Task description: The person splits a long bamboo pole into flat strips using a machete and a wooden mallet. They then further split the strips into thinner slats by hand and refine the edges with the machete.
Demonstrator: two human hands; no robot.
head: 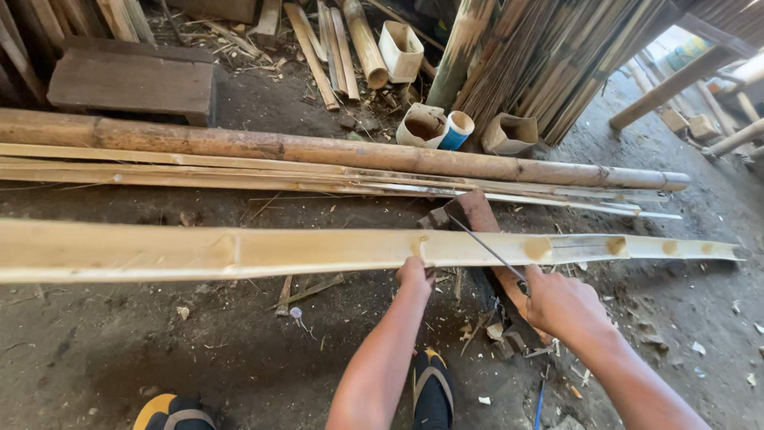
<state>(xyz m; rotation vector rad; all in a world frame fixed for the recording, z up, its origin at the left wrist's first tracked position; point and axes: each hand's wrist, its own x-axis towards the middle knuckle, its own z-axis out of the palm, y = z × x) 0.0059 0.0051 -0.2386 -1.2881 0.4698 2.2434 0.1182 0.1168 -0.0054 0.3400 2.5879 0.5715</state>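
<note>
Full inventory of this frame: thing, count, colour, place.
split bamboo plank: 1, pale yellow, lying across the middle, resting on the brick
thin blade: 1, grey, slanting over the plank near the right hand
brick: 1, reddish, under the plank
round bamboo pole: 1, brown, behind the plank
bamboo strips: several, pale, beside the pole
cut bamboo sections: about four, tan, one blue-wrapped, at back
wooden bench: 1, dark brown, top left
sandals: 2, black and yellow, bottom
left hand: gripping the plank's edge
right hand: holding the blade
</note>
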